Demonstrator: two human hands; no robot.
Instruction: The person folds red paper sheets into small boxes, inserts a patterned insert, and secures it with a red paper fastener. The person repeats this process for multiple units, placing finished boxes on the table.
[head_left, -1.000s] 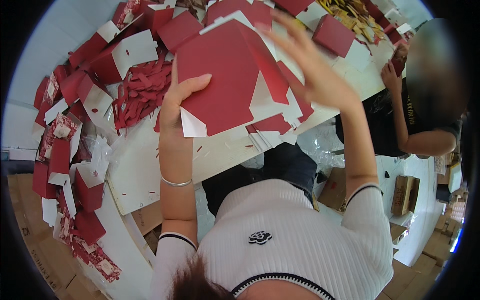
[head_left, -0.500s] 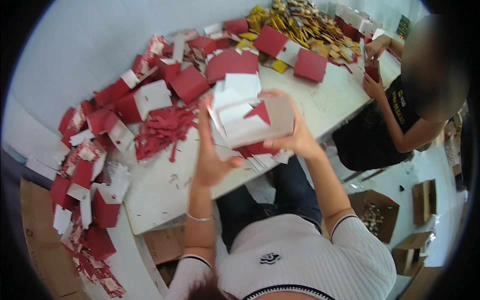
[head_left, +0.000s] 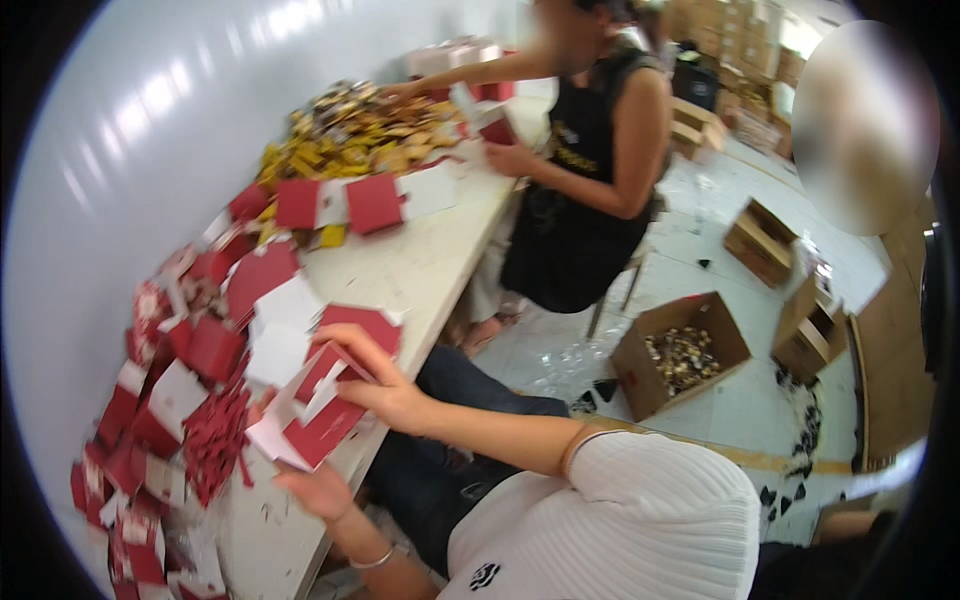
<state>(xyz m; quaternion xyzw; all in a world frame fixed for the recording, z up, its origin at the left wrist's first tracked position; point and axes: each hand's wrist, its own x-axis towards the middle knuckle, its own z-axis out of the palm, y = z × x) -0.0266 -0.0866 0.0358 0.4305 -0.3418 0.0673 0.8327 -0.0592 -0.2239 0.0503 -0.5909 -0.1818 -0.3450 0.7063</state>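
Observation:
Above the white table (head_left: 385, 265) I hold a small red-and-white cardboard box (head_left: 318, 440) at a tilt, with its flaps partly raised. My left hand (head_left: 312, 488) grips it from the lower left, thumb beneath and some fingers hidden behind the box. My right hand (head_left: 385, 392) is closed on its upper right edge, with the fingers bent over the panel. Just beyond the box lie white card pieces (head_left: 280, 335) and a flat red card panel (head_left: 370, 325). A heap of red ribbon-like strips (head_left: 215, 435) lies left of my hands.
Red and white boxes (head_left: 210, 345) are piled along the wall. Yellow packets (head_left: 330, 150) are heaped farther back. A co-worker in a black apron (head_left: 585, 190) reaches to that heap, holding a red box (head_left: 497, 130). An open carton (head_left: 680, 355) with small pieces stands on the floor.
The view has swung to the right. The box in my hands is now tilted, and my right hand has moved over its top edge. The co-worker's one hand now reaches into the packets.

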